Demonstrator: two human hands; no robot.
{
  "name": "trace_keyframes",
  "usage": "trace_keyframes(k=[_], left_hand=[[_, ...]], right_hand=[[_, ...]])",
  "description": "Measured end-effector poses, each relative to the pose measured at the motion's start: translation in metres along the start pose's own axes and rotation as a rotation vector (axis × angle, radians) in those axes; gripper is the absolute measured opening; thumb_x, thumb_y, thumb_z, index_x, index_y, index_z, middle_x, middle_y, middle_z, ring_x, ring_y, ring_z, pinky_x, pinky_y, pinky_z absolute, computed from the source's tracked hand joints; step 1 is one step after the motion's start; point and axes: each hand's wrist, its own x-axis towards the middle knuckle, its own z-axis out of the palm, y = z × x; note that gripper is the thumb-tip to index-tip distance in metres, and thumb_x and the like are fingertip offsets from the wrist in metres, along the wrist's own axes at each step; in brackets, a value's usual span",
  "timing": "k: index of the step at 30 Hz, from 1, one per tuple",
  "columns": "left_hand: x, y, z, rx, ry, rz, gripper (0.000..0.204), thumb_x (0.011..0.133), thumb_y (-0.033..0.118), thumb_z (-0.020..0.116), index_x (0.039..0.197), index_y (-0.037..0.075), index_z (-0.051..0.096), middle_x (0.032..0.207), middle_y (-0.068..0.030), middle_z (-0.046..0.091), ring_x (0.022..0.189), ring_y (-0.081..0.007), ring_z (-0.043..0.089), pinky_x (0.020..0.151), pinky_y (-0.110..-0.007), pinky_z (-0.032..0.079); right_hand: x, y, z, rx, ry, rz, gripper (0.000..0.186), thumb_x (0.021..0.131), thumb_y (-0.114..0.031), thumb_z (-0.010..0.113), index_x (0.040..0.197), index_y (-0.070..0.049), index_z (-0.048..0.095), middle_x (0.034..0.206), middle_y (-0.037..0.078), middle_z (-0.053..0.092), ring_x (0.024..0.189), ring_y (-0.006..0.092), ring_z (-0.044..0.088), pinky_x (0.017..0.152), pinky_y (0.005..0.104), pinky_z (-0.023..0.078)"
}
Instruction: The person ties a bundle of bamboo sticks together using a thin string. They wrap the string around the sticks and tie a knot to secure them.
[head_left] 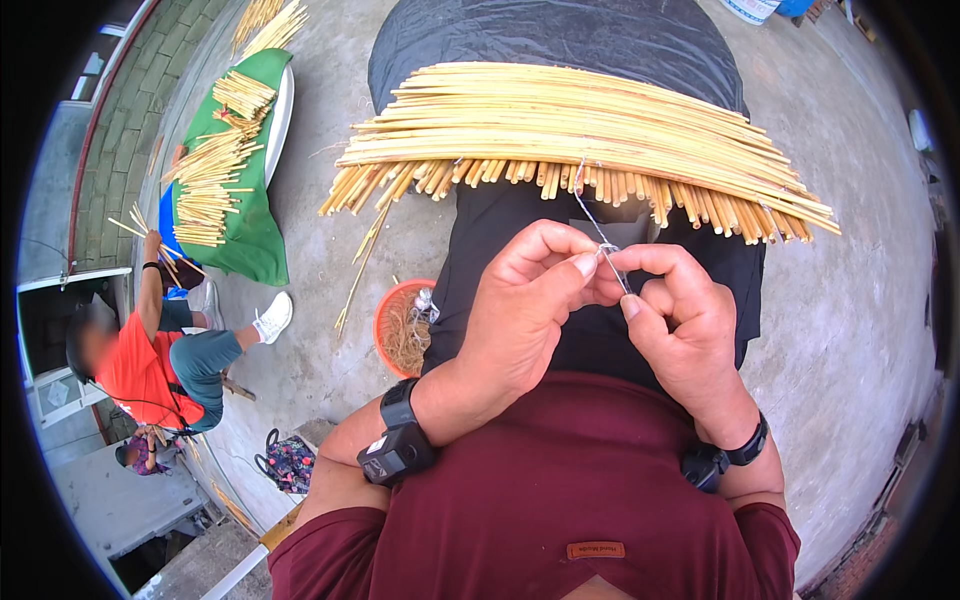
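- Our left hand (525, 312), at the centre of the frame, is mostly closed: thumb and forefinger pinch the cord (588, 208), with the other fingers curled in behind.
- Our right hand (690, 320), just right of centre, faces it. Its thumb and forefinger come together on the cord too, and its remaining fingers fold toward the palm.
- Between our hands we see the cord twisted; whether it is knotted there we cannot tell. From our fingertips it runs up to the near edge of the stalks.
- The stalks (575, 115) lie across the upper centre of the frame in a broad yellow layer, with the cut ends of more of them showing along its lower edge. A few thin stems (366, 262) hang down at its left.
- Under the stalks we see a black cover (555, 35), at the top of the frame.
- Left of our left forearm stands an orange basin (378, 325) with dry fibres inside.
- At the upper left, more stalks lie in bunches on a green cloth (262, 235).
- Below that cloth, at the left, a co-worker in a red top (150, 365) sits holding several stalks in a raised hand.
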Motion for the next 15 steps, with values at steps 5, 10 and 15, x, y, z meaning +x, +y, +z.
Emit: trace_keyframes(k=[5, 10, 15], left_hand=[[0.001, 0.008, -0.005, 0.115, -0.057, -0.053, 0.004, 0.093, 0.008, 0.054, 0.094, 0.004, 0.056, 0.077, -0.0059, 0.059, 0.068, -0.0132, 0.057, 0.068, -0.030, 0.049], [-0.003, 0.008, -0.001, 0.144, -0.033, -0.073, 0.005, 0.093, 0.008, 0.054, 0.092, 0.003, 0.056, 0.072, -0.0047, 0.057, 0.060, -0.0125, 0.053, 0.059, -0.028, 0.045], [0.001, 0.012, -0.002, 0.050, 0.012, -0.080, 0.007, 0.092, 0.007, 0.056, 0.093, 0.001, 0.057, 0.070, -0.0049, 0.058, 0.058, -0.0107, 0.054, 0.054, -0.023, 0.045]], right_hand=[[0.002, 0.000, 0.002, -0.108, 0.019, -0.050, 0.032, 0.077, 0.005, 0.062, 0.106, -0.006, 0.060, 0.050, -0.001, 0.043, 0.044, 0.0069, 0.042, 0.047, 0.0225, 0.037], [0.003, -0.001, -0.003, -0.160, 0.129, -0.096, 0.032, 0.076, 0.007, 0.061, 0.106, -0.004, 0.062, 0.051, -0.002, 0.040, 0.045, 0.0053, 0.039, 0.046, 0.0220, 0.034], [0.001, -0.006, -0.007, -0.091, 0.068, -0.076, 0.033, 0.074, 0.007, 0.063, 0.105, -0.006, 0.063, 0.049, -0.001, 0.043, 0.043, 0.0075, 0.042, 0.046, 0.0235, 0.036]])
